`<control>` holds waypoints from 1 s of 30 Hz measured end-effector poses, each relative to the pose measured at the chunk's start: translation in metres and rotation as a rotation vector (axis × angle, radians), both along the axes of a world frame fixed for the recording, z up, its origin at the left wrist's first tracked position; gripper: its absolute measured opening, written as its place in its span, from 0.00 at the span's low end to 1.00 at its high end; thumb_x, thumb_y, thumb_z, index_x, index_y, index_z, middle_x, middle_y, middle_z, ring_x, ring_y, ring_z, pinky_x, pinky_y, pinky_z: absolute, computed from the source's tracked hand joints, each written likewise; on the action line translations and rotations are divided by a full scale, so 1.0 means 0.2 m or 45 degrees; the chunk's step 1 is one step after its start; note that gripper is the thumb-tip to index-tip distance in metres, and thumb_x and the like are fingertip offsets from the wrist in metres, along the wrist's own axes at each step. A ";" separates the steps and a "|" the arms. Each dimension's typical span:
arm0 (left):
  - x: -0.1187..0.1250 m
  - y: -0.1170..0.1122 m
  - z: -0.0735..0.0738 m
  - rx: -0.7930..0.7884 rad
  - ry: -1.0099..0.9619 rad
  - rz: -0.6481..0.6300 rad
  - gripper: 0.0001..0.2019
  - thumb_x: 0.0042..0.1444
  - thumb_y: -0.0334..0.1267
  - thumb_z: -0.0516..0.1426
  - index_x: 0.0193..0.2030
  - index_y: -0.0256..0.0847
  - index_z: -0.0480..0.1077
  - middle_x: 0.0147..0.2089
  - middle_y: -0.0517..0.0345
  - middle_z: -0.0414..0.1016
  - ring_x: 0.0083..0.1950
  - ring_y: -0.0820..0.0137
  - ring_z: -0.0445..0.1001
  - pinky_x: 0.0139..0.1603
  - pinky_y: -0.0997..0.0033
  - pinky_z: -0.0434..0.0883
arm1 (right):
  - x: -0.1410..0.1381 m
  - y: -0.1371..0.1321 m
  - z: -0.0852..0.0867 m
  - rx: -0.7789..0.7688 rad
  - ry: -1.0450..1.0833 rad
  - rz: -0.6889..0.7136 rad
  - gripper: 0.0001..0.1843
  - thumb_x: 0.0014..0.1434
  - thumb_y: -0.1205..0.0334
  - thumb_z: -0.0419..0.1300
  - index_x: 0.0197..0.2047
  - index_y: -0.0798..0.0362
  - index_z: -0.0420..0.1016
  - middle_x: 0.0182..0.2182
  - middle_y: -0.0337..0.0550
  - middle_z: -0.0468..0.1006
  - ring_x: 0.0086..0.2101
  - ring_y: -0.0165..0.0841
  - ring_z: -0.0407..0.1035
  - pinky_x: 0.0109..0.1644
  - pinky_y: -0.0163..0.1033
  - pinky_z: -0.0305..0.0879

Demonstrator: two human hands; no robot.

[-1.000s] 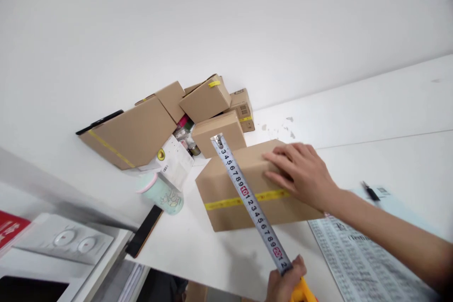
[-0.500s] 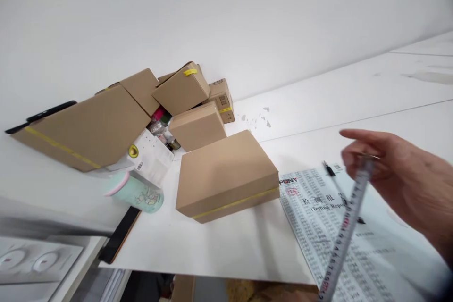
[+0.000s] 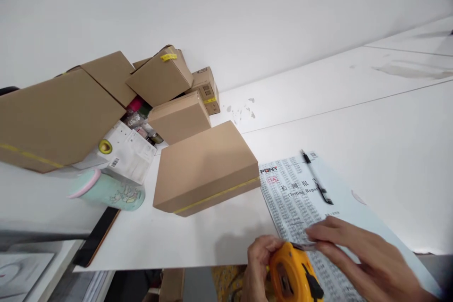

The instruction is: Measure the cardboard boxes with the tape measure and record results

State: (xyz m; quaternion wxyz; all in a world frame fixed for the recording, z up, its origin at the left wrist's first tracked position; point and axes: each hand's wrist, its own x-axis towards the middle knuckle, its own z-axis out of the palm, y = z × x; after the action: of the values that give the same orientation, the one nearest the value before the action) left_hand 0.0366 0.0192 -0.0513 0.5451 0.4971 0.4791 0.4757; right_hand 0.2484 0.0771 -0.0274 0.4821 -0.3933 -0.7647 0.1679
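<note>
My left hand [image 3: 260, 264] grips a yellow tape measure [image 3: 292, 271] at the table's front edge. A short length of its blade sticks out to the right, and the fingers of my right hand [image 3: 357, 255] pinch the blade's end. Beneath both hands lies a pale blue test report [image 3: 293, 212] with printed text. A black and clear pen [image 3: 316, 177] rests across its upper part. Left of the report sits a closed cardboard box [image 3: 208, 165] with a yellow strip along its front, touching neither hand.
Several more cardboard boxes [image 3: 159, 78] are piled at the back left. Near them stand a white carton [image 3: 130, 153] and a mint green cup [image 3: 109, 191] with a pink rim. A black strip [image 3: 97, 236] runs along the table's left edge. A wall rises behind.
The long stretch of measuring tape has gone back into its case. My right hand has come down and left, close to my left hand, which now shows. The view has shifted right.
</note>
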 end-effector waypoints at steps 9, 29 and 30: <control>0.00 0.18 0.15 0.217 0.680 -0.276 0.38 0.45 0.24 0.63 0.63 0.50 0.60 0.60 0.51 0.70 0.61 0.55 0.71 0.64 0.51 0.70 | 0.23 0.46 -0.12 -0.512 -0.310 -0.579 0.19 0.67 0.41 0.53 0.35 0.46 0.72 0.27 0.43 0.81 0.22 0.38 0.72 0.26 0.45 0.66; 0.33 0.62 0.09 0.766 1.627 -1.024 0.51 0.59 0.60 0.60 0.72 0.14 0.51 0.75 0.19 0.45 0.78 0.40 0.41 0.76 0.42 0.42 | 0.33 0.70 -0.08 -0.490 0.144 -0.333 0.18 0.58 0.43 0.67 0.40 0.47 0.70 0.31 0.41 0.81 0.32 0.38 0.75 0.38 0.45 0.71; 0.35 0.62 0.07 0.762 1.629 -1.020 0.52 0.58 0.62 0.60 0.72 0.16 0.50 0.76 0.19 0.44 0.78 0.38 0.40 0.76 0.39 0.43 | 0.31 0.70 -0.08 -0.491 0.159 -0.407 0.18 0.60 0.42 0.64 0.35 0.47 0.68 0.27 0.39 0.78 0.27 0.36 0.72 0.33 0.43 0.69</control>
State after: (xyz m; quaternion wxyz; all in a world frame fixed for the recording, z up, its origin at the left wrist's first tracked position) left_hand 0.1061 0.1441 -0.0366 0.1384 0.9312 0.3363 -0.0239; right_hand 0.3098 0.2168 -0.0438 0.4650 -0.5826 -0.6154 0.2562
